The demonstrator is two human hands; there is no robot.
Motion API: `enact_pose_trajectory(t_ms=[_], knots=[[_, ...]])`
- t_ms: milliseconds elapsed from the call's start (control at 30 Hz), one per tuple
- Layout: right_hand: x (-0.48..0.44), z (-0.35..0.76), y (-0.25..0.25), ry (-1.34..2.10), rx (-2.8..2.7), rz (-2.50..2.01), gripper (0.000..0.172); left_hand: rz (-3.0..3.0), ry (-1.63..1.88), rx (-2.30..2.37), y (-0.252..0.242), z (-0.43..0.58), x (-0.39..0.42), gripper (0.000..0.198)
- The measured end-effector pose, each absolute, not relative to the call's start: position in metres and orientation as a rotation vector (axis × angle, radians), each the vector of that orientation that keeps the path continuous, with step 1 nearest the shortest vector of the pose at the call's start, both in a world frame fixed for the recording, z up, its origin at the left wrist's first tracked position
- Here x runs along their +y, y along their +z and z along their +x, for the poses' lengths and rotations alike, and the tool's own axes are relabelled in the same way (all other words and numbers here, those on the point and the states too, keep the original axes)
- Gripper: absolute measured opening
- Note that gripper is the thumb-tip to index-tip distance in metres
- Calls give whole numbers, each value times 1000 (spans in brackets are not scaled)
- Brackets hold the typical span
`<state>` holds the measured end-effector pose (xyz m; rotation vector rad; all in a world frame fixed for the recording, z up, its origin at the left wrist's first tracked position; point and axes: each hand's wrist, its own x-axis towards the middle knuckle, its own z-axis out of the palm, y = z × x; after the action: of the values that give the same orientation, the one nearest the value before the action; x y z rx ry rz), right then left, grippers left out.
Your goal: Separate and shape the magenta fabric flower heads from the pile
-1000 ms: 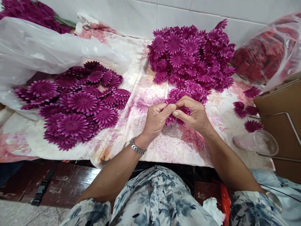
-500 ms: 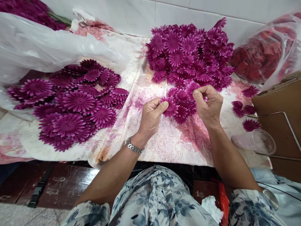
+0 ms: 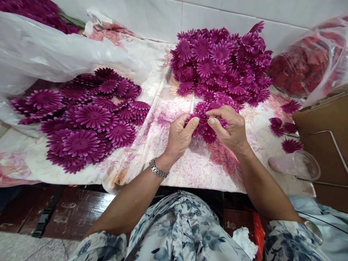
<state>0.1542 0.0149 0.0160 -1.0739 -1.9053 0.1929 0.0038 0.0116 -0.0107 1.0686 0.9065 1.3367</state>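
Observation:
My left hand [image 3: 179,137], with a metal watch on its wrist, pinches a small magenta fabric flower [image 3: 199,125] between thumb and fingers. My right hand [image 3: 228,128] meets it from the right, fingers closed on the same small flowers. Both hands hover over the stained pink cloth [image 3: 190,163], just below a big heap of small magenta flowers [image 3: 220,65]. To the left lies a spread of larger magenta flowers [image 3: 87,116].
A white plastic bag [image 3: 40,54] lies at the back left. A clear bag of red petals [image 3: 307,65] sits at the back right, above a cardboard box [image 3: 323,119] and a clear plastic cup [image 3: 299,165]. Loose flowers [image 3: 288,127] lie at the right.
Half a second ago my right hand had lifted away to the heap with a flower; now it has come back down to my left hand, and both pinch the flowers together.

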Motion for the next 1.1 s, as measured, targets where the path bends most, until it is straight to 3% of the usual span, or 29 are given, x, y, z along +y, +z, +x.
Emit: enact_pose_trajectory(t_ms=[267, 700, 1100], knots=[[12, 145, 11, 667, -1886, -1062, 11, 1068, 1286, 829, -8, 4, 10, 37], [15, 151, 11, 208, -1790, -1137, 13, 756, 1566, 927, -7, 2, 17, 29], [17, 158, 10, 589, -1687, -1090, 8, 732, 1328, 915, -6, 1, 21, 25]])
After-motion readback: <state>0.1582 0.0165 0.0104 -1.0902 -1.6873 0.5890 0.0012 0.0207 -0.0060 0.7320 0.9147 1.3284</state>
